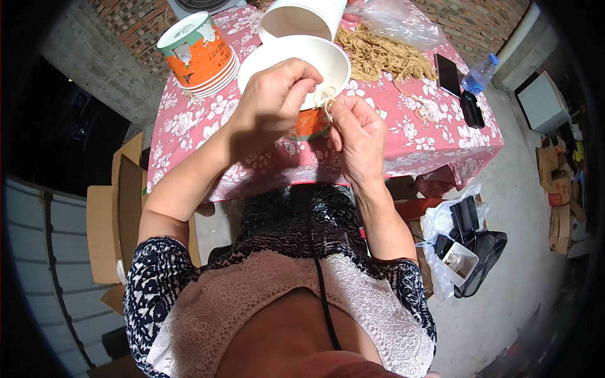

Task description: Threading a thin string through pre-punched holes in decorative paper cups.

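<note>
Close to the table's front edge stands a paper bucket (337,60), white inside, its outside orange with green at the bottom. My right hand (360,129) is closed in a pinch on a thin tan cord (328,107), which loops at the bucket's near rim. Over the near left part of the rim is my left hand (277,94), thumb and fingers pressed together; what they hold, if anything, is too small to make out. A pile of tan cords (384,58) lies beyond my right hand.
Nested orange and green buckets (200,60) stand at the left, and a white bucket (296,22) lies behind. At the right are a phone (447,75), a small black object (471,110) and a bottle (480,74). A cardboard box (103,233) is on the floor.
</note>
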